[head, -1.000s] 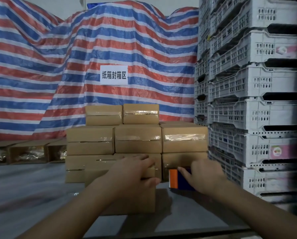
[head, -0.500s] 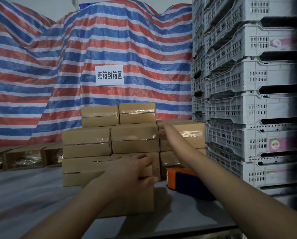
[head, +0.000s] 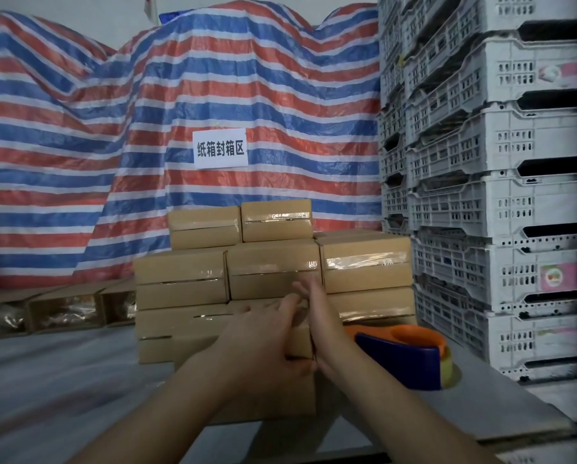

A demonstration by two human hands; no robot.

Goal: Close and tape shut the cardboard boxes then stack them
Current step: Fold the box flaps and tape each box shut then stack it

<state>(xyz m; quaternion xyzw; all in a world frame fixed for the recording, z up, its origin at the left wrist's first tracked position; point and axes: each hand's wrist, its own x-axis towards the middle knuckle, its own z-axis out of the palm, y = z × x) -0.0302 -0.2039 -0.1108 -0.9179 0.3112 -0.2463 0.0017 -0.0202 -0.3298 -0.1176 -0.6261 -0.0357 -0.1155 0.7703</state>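
The right hand (head: 317,316), stretched half a second ago to the upper right box of the stack, has drawn back to the near box (head: 247,373) and now lies flat against that box's right side, fingers straight, grip wide and holding nothing. The left hand (head: 263,339) rests as before over the top of the near box, fingers spread along the far edge and thumb hooked at the front right corner, so its grip is on the box. The near box stands closed on the desk (head: 62,390), directly in front of the stack of taped boxes (head: 273,269), which rises three rows high. The tape dispenser (head: 404,356), blue with an orange top, lies on the desk just right of the right wrist. Open boxes (head: 66,313) sit in a row at far left. White plastic crates (head: 501,195) are piled at right; a striped tarp (head: 113,145) bearing a white sign (head: 220,149) hangs behind.
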